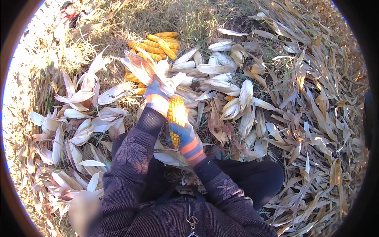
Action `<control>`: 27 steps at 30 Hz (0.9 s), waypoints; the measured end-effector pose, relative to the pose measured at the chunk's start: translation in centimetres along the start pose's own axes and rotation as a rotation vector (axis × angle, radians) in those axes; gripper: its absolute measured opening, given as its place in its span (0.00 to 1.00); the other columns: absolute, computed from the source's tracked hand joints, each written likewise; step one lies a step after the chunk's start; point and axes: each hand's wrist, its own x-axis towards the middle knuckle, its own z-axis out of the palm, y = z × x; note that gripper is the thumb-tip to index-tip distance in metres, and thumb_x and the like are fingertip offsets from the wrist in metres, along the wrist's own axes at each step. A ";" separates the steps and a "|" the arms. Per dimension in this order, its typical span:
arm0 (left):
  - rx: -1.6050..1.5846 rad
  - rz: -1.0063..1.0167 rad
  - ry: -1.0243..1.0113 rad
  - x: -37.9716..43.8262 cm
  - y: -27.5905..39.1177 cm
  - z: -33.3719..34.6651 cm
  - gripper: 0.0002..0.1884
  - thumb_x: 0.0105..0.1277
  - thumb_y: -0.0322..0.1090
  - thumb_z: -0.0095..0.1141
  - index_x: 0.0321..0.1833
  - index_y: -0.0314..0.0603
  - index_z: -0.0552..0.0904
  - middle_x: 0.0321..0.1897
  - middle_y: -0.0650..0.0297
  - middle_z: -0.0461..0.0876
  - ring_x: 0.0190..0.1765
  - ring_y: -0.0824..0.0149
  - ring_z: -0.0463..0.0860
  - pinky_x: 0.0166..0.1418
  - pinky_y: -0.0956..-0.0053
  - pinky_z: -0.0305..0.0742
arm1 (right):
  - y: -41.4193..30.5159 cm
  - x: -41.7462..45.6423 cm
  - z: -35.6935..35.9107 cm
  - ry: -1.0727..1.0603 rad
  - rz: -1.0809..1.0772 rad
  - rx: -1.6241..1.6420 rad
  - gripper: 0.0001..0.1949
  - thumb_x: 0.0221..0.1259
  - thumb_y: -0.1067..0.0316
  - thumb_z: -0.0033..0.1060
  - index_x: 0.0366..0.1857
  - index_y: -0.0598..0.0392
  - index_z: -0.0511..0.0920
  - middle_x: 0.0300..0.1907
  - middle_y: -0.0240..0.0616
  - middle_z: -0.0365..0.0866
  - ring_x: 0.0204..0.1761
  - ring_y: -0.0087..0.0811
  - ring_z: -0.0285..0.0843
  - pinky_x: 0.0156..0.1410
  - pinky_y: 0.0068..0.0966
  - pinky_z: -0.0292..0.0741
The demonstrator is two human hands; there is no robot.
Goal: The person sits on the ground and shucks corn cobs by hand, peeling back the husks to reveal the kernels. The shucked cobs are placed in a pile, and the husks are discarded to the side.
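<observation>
A bare yellow ear of corn (pixel 176 111) stands out in front of my lap, its kernels fully exposed along the visible side. My right hand (pixel 185 136), in a grey-blue glove with orange bands, grips the ear's near end. At the far end, my gloved left hand (pixel 157 94) is closed around a bunch of pale, dry husk (pixel 145 69) with brown silk. Whether that husk is still joined to the cob is hidden by the glove and leaves. Just beyond, a pile of husked ears (pixel 161 44) lies on dry grass, partly covered by the held husk.
Unhusked ears (pixel 219 69) lie in a heap ahead to the right. Stripped husks (pixel 80 97) are scattered on the left. Dry corn stalks and leaves (pixel 316 124) form a thick bank along the right. My bent knee (pixel 257 180) rests beside it.
</observation>
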 end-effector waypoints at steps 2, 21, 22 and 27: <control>0.029 0.054 0.195 -1.5 -0.1 5.7 0.14 0.71 0.35 0.50 0.56 0.37 0.73 0.31 0.63 0.75 0.30 0.70 0.75 0.36 0.74 0.75 | -0.1 -0.2 -0.8 -0.048 -0.008 0.078 0.18 0.55 0.74 0.65 0.51 0.59 0.75 0.38 0.33 0.81 0.35 0.22 0.78 0.39 0.20 0.76; 0.030 0.504 0.523 -1.1 10.6 -0.4 0.15 0.66 0.45 0.61 0.50 0.45 0.78 0.41 0.61 0.80 0.42 0.62 0.79 0.46 0.62 0.80 | 9.1 3.4 -10.0 0.493 0.050 -0.304 0.17 0.50 0.63 0.71 0.41 0.58 0.78 0.25 0.38 0.78 0.19 0.34 0.75 0.24 0.32 0.73; 0.026 0.499 0.580 -1.9 12.9 -0.9 0.16 0.66 0.43 0.62 0.51 0.45 0.78 0.41 0.61 0.80 0.42 0.61 0.80 0.45 0.61 0.81 | 8.4 3.2 -9.0 0.503 0.146 -0.278 0.18 0.50 0.63 0.71 0.42 0.59 0.77 0.25 0.39 0.77 0.19 0.35 0.75 0.24 0.33 0.74; -0.079 0.712 0.595 -5.7 22.9 -5.3 0.18 0.62 0.42 0.66 0.52 0.46 0.80 0.50 0.61 0.82 0.50 0.57 0.81 0.55 0.54 0.80 | 6.6 2.9 -8.4 0.497 0.298 -0.211 0.21 0.51 0.61 0.71 0.44 0.60 0.75 0.24 0.42 0.76 0.19 0.39 0.75 0.24 0.36 0.75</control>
